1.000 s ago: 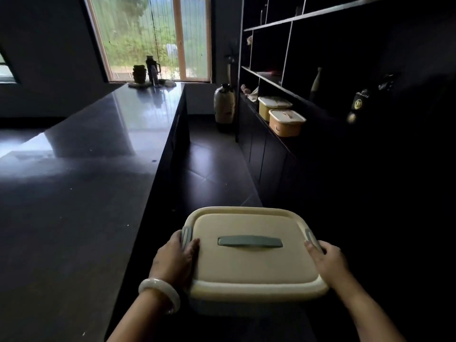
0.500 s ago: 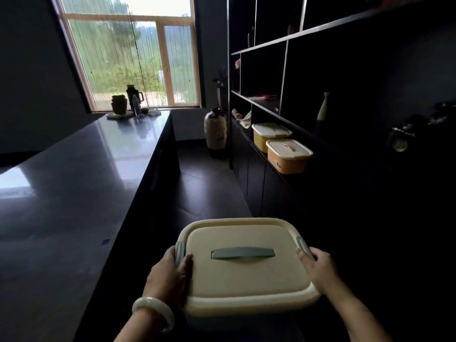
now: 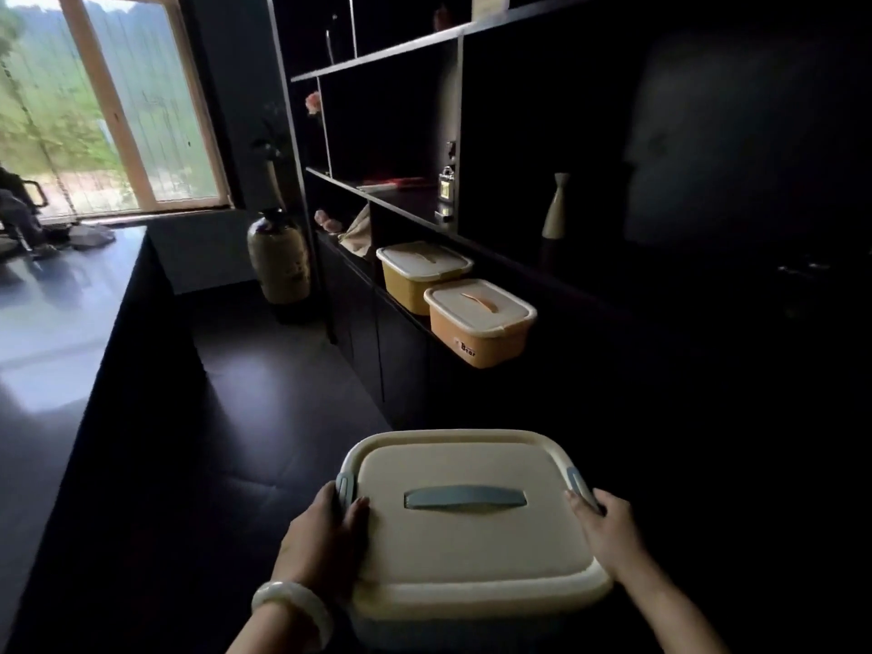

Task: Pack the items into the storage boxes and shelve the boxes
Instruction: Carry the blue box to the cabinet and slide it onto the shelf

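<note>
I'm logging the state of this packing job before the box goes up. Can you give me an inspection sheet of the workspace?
Surface: dark shelf ledge along the cabinet; glossy dark counter on the left.
Job's things: large cream box, lid on, blue handle, carried in the aisle; two smaller lidded boxes, yellow box and orange box, already shelved side by side.
Clutter: vase, small bottle, cloth on the shelves.
Grips: left hand and right hand hold the box's sides at the latches.
Cables: nothing seen.
Surroundings: window, floor jar, dark floor.

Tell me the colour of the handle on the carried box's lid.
Muted grey-blue handle; the lid is cream. Head view.
</note>
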A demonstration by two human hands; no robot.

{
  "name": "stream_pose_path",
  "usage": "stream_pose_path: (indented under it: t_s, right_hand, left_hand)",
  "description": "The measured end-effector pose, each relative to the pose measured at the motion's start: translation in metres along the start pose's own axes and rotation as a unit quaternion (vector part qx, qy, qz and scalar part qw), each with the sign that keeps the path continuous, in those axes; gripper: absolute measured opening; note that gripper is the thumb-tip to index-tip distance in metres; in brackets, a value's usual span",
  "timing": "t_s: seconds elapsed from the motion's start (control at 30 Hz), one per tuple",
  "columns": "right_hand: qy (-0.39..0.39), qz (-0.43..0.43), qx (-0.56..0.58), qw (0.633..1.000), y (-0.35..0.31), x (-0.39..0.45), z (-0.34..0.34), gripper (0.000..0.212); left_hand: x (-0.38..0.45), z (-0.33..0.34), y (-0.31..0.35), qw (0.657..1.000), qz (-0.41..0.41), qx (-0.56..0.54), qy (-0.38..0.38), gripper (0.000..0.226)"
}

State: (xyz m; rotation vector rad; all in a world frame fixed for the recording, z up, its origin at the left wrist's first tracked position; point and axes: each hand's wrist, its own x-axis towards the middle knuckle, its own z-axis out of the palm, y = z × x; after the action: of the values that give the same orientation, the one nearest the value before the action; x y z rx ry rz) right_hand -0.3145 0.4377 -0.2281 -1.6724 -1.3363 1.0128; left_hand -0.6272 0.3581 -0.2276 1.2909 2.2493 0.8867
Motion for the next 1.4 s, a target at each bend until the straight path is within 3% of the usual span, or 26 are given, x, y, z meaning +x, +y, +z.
stream_pose_path:
  t_s: [0.3,0.43,0.6,0.83,1.03,1.23,1.4]
  right_hand:
    - [0.212,0.096,0.002,0.973,-0.004,0.064,0.024,0.041]
    - [0.246,0.121,-0.031,0.961,0.001,0.107,0.009,0.039]
    - [0.272,0.164,-0.061,0.946,0.007,0.157,-0.012,0.054]
    - [0.307,0.218,-0.04,0.925,0.017,0.201,-0.029,0.061]
    - [0.342,0.259,-0.062,0.901,0.02,0.223,-0.036,0.062]
    - [0.37,0.301,-0.06,0.877,0.026,0.233,-0.033,0.063]
    - [0.404,0.333,-0.066,0.85,0.031,0.236,-0.016,0.064]
  left_hand:
    - [0.174,0.04,0.064,0.981,0.156,-0.001,-0.114,0.013]
    - [0.226,0.084,0.102,0.968,0.193,-0.017,-0.162,0.016]
    - [0.277,0.134,0.145,0.953,0.225,-0.007,-0.201,0.037]
    - [0.325,0.196,0.198,0.941,0.233,0.0,-0.245,0.03]
    - [0.355,0.246,0.23,0.919,0.257,-0.018,-0.298,0.005]
    - [0.375,0.285,0.254,0.889,0.289,0.045,-0.353,0.036]
    - [0.379,0.296,0.265,0.883,0.28,0.072,-0.371,0.041]
